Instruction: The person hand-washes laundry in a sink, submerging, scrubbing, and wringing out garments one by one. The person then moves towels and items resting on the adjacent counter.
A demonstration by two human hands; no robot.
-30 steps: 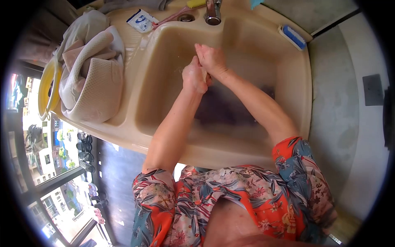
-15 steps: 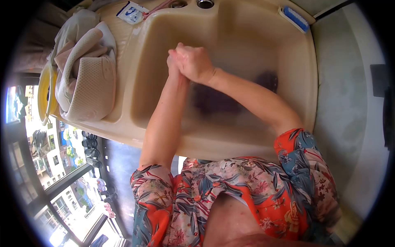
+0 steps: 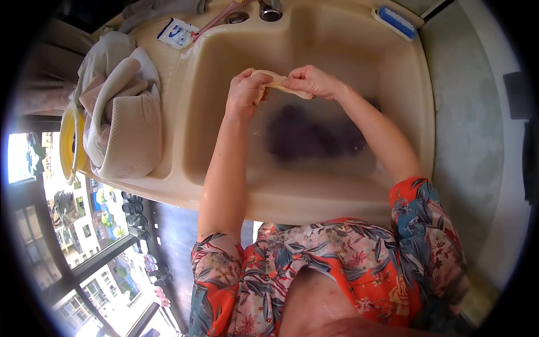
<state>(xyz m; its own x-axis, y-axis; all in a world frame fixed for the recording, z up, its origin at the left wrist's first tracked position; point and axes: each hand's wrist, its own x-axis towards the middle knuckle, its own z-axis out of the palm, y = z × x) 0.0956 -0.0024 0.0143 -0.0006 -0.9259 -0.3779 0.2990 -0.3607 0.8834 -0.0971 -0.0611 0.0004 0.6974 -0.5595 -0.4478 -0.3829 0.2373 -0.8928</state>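
A small cream-coloured cloth (image 3: pixel 276 83) is stretched between my two hands above the beige sink (image 3: pixel 193 112). My left hand (image 3: pixel 245 94) is closed on its left end, thumb on top. The fingers of my right hand (image 3: pixel 314 82) pinch the other side, and a fold of the cloth hangs just below them. Under my hands, cloudy water fills the basin, and a dark purple cloth (image 3: pixel 309 137) lies in it, its outline blurred by the water.
Light mesh fabric (image 3: pixel 132 126) is heaped on the left ledge beside a yellow basin (image 3: pixel 68 140). A white-and-blue packet (image 3: pixel 177 33), a pink-handled brush (image 3: pixel 216 20) and the tap (image 3: pixel 270 11) are at the back. A blue brush (image 3: pixel 396 22) sits at the back right corner.
My hands were clasped together earlier; now they are apart, with the cream cloth showing stretched between them. My right hand has moved right.
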